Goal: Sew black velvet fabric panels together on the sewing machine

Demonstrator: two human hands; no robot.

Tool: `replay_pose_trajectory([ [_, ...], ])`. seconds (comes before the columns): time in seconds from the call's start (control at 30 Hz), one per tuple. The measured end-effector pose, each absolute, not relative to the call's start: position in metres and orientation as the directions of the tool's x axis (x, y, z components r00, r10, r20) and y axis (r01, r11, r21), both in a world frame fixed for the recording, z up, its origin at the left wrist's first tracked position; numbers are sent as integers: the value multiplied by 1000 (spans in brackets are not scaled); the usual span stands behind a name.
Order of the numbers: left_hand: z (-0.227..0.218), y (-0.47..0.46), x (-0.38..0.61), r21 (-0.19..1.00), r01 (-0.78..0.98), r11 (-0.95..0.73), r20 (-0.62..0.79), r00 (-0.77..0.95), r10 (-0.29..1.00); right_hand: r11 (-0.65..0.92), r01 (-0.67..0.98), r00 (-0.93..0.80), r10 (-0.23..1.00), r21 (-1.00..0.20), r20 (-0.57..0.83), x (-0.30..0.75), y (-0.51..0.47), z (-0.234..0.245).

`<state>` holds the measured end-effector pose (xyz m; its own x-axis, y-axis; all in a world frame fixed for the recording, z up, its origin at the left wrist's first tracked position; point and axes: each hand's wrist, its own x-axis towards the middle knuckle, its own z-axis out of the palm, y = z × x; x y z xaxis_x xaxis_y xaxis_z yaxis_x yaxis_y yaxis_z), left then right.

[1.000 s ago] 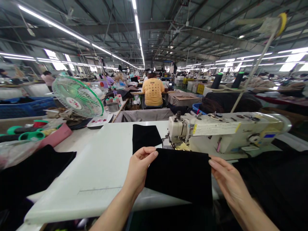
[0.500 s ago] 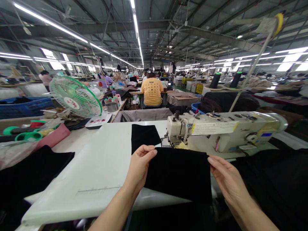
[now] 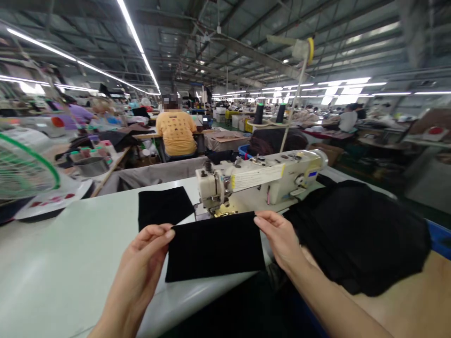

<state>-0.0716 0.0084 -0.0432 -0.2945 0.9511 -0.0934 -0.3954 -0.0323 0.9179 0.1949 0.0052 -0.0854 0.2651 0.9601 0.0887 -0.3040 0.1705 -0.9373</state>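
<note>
I hold a rectangular piece of black fabric (image 3: pixel 215 246) stretched between both hands, just in front of the sewing machine (image 3: pixel 257 180). My left hand (image 3: pixel 143 263) pinches its upper left corner. My right hand (image 3: pixel 280 239) grips its upper right edge with the fingers closed on the cloth. A second black fabric piece (image 3: pixel 162 206) lies flat on the white table (image 3: pixel 63 263) behind my left hand, left of the machine's needle head.
A heap of black fabric (image 3: pixel 355 234) lies at the right of the machine. A green fan (image 3: pixel 24 173) stands at the left edge. A person in a yellow shirt (image 3: pixel 176 134) sits with their back turned at the station ahead. Thread cones (image 3: pixel 269 113) stand behind the machine.
The view has swung to the right, so the fan slid to the left edge and the black heap came into view. Both hands keep hold of the black piece.
</note>
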Motion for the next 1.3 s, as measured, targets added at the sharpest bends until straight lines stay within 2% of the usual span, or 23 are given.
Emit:
replay_pose_trajectory([
  [0.37,-40,5,-69,912,-409,37,-179,-315,932,153,-329,289,956,-932,55,194,8,-79],
  [0.53,-41,-1,-72,936,-351,10,-131,-323,937,268,-230,298,934,-936,194,192,5,-78],
  [0.6,-38,-8,-83,961,-264,-81,-15,-343,939,323,-132,216,932,-937,291,190,-3,-75],
  [0.7,-16,-17,-102,934,26,-357,342,-358,869,403,30,-26,915,-915,402,182,-24,-66],
  [0.77,8,-16,-108,802,294,-520,594,-303,745,433,86,-203,889,-897,410,171,-40,-62],
  [0.83,28,-2,-104,631,536,-561,727,-158,668,419,83,-326,869,-904,372,158,-53,-64],
  [0.9,30,25,-93,519,681,-517,674,46,737,374,96,-368,874,-923,316,147,-60,-76],
  [0.97,9,59,-79,549,707,-445,432,216,876,366,173,-355,889,-914,289,139,-60,-97],
  [1.0,-9,75,-72,580,719,-383,303,246,921,389,233,-351,888,-891,296,138,-58,-110],
  [1.03,-30,90,-65,593,721,-358,247,260,934,433,294,-363,875,-852,320,138,-55,-123],
  [1.17,-106,122,-48,641,708,-296,165,250,954,694,450,-533,713,-561,455,152,-41,-161],
  [1.3,-132,126,-47,691,686,-227,126,196,973,807,513,-645,588,-293,489,166,-34,-165],
])
